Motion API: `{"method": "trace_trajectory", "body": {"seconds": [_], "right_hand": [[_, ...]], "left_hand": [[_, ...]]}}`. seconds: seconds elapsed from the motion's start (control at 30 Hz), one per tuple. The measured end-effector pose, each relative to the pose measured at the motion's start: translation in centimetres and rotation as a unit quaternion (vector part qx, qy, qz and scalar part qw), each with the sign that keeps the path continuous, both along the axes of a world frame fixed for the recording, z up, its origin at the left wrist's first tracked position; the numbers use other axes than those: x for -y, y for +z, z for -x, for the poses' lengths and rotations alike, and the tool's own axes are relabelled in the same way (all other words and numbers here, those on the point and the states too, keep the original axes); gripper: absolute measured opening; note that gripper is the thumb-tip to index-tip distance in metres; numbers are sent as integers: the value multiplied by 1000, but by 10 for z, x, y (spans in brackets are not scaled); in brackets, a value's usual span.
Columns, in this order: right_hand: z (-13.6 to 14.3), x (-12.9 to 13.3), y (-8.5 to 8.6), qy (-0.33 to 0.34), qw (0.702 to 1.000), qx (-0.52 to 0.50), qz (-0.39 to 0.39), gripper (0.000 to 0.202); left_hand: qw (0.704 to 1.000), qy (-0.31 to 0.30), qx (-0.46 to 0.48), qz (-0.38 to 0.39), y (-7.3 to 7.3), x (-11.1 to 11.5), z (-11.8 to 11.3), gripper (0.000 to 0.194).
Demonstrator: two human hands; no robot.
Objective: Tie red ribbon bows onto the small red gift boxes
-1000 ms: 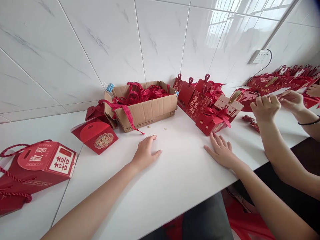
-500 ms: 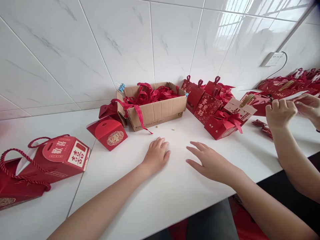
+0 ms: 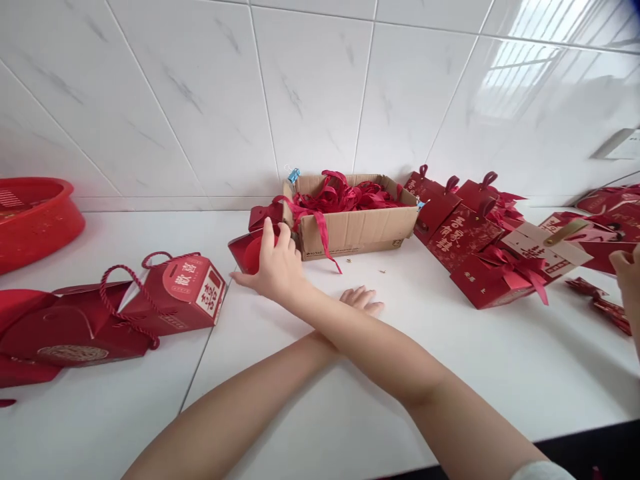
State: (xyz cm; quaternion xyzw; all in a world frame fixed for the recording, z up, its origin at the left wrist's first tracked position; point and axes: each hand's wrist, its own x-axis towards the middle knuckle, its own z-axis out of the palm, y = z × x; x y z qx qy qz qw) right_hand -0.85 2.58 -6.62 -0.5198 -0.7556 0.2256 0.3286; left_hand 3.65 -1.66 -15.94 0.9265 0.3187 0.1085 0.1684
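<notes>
My right hand (image 3: 279, 268), fingers spread, masking a red slant-sided card box (image 3: 247, 252), contact indeterminate, left hand (image 3: 361, 301), fingers extended, partly hidden by right forearm (image 3: 367, 339)

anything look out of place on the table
A ribbon trails over the front of the carton onto the table, though most ribbon is heaped inside; two tiny gold bits lie loose nearby.

A single camera on the person's head looks from above the near edge of the smooth white counter (image 3: 500, 353), facing forward and down toward the far edge, where the grey-veined white tile wall (image 3: 215, 120) rises. It sits close enough that the bare left hand (image 3: 360, 301) and bare right hand (image 3: 280, 267) fall near mid-view.
</notes>
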Motion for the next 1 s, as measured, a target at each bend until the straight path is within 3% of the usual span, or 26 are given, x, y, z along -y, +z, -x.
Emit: {"method": "trace_trajectory", "body": {"seconds": [0.1,0.23,0.5,0.57,0.67,0.77,0.87,0.93,1.0], "right_hand": [[8,-5,-7,-39,999,8,4,103],[-10,-1,-8,-33,999,-11,28,100],[-103,18,6,114,989,27,87,99],[-132,19,14,129,986,64,83,100],[-171,16,26,159,974,124,105,100],[-192,7,33,211,965,85,133,91],[-191,-6,30,181,976,-54,108,55],[-181,-16,23,141,979,-111,98,51],[-170,-25,14,156,971,-126,129,57]], "left_hand": [[1000,1,0,-12,-4,-2,-2,31],[1000,5,-1,-17,-10,-1,-3,39],[1000,15,-5,-5,9,10,1,43],[999,-30,21,-19,11,11,1,36],[983,-154,74,-72,7,12,1,28],[965,-220,83,-116,0,16,0,24],[958,-240,74,-142,-1,24,-3,21],[952,-254,64,-155,1,29,-6,19],[949,-264,58,-160,3,32,-7,19]]}}
